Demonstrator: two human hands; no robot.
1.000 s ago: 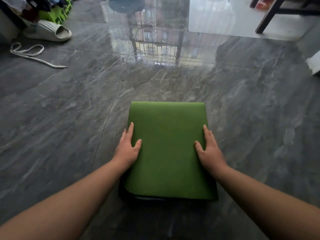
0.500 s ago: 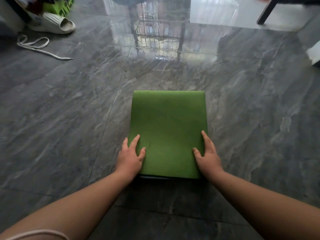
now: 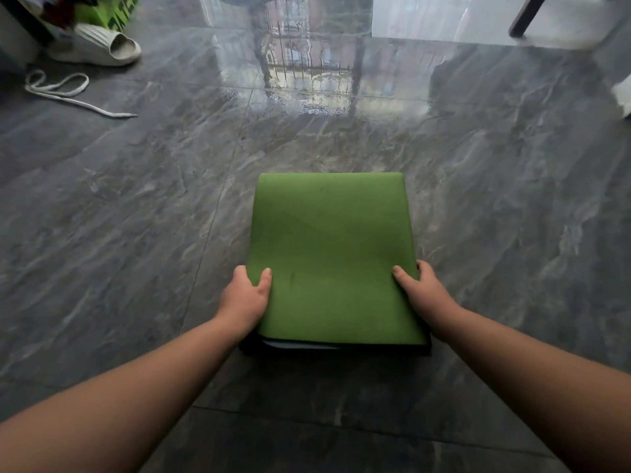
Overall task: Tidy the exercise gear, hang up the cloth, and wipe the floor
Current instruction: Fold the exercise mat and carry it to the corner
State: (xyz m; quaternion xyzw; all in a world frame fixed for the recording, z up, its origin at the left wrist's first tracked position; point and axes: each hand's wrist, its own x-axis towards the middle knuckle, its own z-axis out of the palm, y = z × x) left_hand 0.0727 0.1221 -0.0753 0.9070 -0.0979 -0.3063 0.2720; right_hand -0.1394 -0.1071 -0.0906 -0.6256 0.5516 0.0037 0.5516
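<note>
A folded green exercise mat [image 3: 333, 254] lies on the dark grey marble floor [image 3: 119, 233], its fold at the far edge and its dark layered edges toward me. My left hand [image 3: 244, 297] grips the mat's left side near the front corner, thumb on top and fingers curled under the edge. On the right side, my right hand [image 3: 421, 291] holds the mat the same way, thumb pressed on the green top. Whether the mat's near end is off the floor I cannot tell.
A white slipper [image 3: 99, 46] and a loose white lace [image 3: 65, 92] lie at the far left by a green box [image 3: 112, 11]. A dark furniture leg [image 3: 524, 15] stands far right, with a white object [image 3: 623, 97] at the right edge. The floor shines with window reflections.
Both hands went from lying flat on the mat's top to gripping its side edges, fingers now curled under. They have also slid back toward the near corners.
</note>
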